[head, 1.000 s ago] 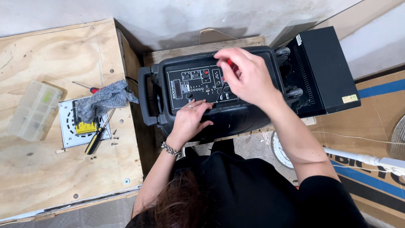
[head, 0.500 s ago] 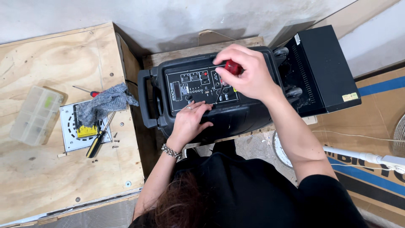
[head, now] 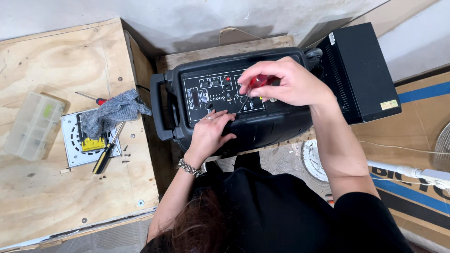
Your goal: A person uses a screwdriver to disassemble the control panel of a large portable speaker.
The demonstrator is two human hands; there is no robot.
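Observation:
A black portable speaker (head: 281, 126) lies on its back in front of me, its control panel (head: 220, 93) facing up. My right hand (head: 286, 84) grips a red-handled screwdriver (head: 257, 82), its tip down on the panel near the lower middle. My left hand (head: 213, 133) rests on the speaker's near edge, fingers touching the lower rim of the panel; a bracelet is on that wrist. A carry handle (head: 157, 110) sticks out on the speaker's left side.
A plywood bench (head: 51, 187) on the left holds a clear compartment box (head: 32, 124), a white round-slotted plate (head: 77, 145), a grey rag (head: 115, 110), two screwdrivers and loose screws. A black box (head: 358, 70) stands right of the speaker; cardboard lies far right.
My right hand with the screwdriver has moved left and down across the panel, from the top right corner to the lower middle. The left hand has stayed put.

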